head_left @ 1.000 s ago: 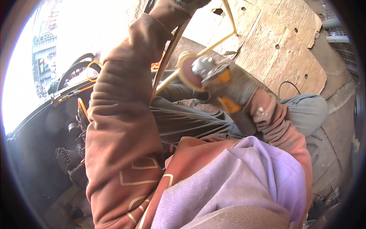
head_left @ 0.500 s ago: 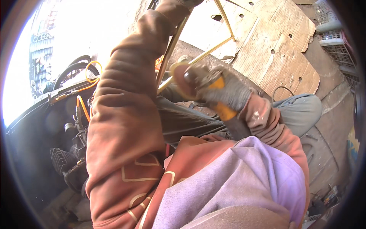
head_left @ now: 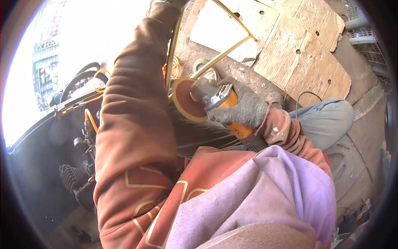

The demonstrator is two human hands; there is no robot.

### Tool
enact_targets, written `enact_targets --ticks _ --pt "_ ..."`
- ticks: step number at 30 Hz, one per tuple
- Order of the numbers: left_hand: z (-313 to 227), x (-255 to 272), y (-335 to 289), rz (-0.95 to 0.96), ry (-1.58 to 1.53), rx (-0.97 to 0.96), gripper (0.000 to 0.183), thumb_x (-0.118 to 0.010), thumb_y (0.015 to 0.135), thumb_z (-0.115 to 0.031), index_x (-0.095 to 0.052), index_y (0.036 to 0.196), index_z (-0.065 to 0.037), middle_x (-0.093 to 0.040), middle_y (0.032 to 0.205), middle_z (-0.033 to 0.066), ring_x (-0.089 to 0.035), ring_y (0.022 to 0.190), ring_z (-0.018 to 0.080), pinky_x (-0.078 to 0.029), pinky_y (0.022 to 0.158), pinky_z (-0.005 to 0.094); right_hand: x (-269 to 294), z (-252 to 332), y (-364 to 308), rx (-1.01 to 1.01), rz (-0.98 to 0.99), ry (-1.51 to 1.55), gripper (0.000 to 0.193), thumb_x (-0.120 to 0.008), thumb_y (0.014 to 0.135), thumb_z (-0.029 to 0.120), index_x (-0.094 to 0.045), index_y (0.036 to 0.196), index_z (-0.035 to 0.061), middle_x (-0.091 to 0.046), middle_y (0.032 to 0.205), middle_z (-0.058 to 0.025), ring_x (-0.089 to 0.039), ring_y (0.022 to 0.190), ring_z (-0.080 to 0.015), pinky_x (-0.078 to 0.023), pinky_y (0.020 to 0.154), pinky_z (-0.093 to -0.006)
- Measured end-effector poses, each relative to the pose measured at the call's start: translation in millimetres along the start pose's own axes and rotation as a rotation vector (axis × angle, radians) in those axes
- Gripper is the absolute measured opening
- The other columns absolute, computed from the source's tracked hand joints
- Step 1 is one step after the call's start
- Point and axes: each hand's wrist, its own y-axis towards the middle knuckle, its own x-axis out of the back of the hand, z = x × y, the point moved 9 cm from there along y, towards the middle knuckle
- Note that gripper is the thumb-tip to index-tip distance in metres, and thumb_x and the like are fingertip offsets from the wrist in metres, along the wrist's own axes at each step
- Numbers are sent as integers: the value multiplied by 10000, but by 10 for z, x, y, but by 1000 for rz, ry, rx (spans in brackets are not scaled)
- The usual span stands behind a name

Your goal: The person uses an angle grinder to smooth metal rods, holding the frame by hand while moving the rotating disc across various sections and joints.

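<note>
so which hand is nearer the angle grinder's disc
Right. The gloved right hand grips the angle grinder by its body, just right of the disc; the left hand is farther off, well ahead of the disc, partly cut off by the picture's top edge.

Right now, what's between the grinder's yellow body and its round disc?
In the head view, the angle grinder's gray metal gear head lies between its yellow body, gripped by the gloved right hand, and its round disc.

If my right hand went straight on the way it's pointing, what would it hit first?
Probably the gold-coloured metal frame: the right hand points up and left, with the grinder leading. Depth is unclear, so it may pass behind or in front, toward the left sleeve.
</note>
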Motion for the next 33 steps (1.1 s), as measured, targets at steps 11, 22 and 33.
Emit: enact_targets --ticks 11,22,33 --pt "301 229 72 -53 -44 61 260 -599 904 -162 -617 1027 65 -661 875 147 -667 829 248 -558 751 352 95 -10 23 -126 22 127 703 -848 696 134 -434 1243 -16 -649 935 -123 -652 765 -182 -546 649 -296" --pt "775 426 230 -101 -200 157 273 -602 904 -160 -605 1041 76 -657 907 164 -664 861 271 -557 785 368 336 -45 31 -78 -28 190 587 -818 738 129 -494 1218 31 -658 962 -98 -664 804 -167 -562 672 -287" --pt "1289 621 301 -139 -339 254 287 -604 904 -158 -594 1054 87 -652 938 180 -662 892 293 -556 819 383 346 48 60 -111 -38 232 507 -788 747 92 -548 1183 0 -659 964 -84 -645 779 -134 -539 646 -266"
